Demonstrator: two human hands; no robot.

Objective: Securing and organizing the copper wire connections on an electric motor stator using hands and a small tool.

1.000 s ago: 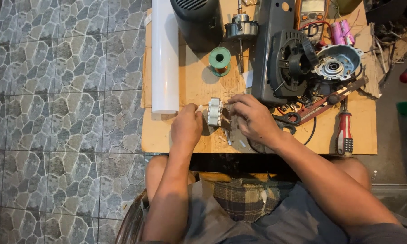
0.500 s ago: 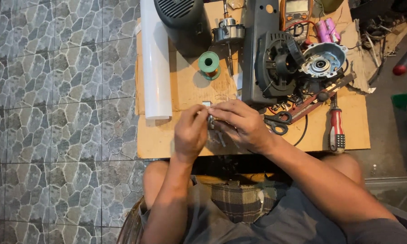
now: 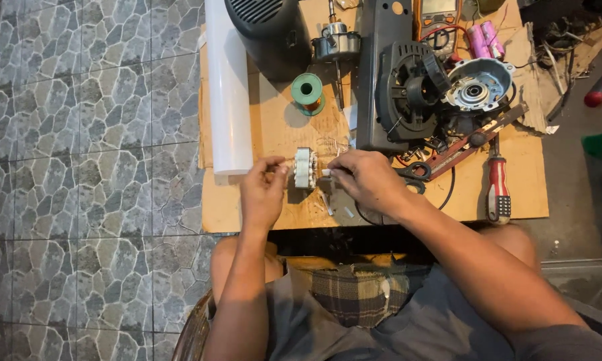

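A small metal motor stator (image 3: 305,168) with pale windings stands on edge over the wooden board (image 3: 274,127). My left hand (image 3: 263,190) pinches its left side with thumb and fingers. My right hand (image 3: 368,179) grips its right side, fingertips closed on a small white piece at the stator's edge. Both forearms reach up from my lap.
A white tube (image 3: 227,87) lies along the board's left side. A green wire spool (image 3: 307,89), a black motor housing (image 3: 408,87), a round metal end cap (image 3: 478,83), a red-handled screwdriver (image 3: 498,187), scissors (image 3: 415,175) and a dark fan cover (image 3: 267,27) crowd the board. Tiled floor lies left.
The stator has turned so its laminated side faces up, and my hands have spread apart to either side of it. The camera view has shifted slightly.
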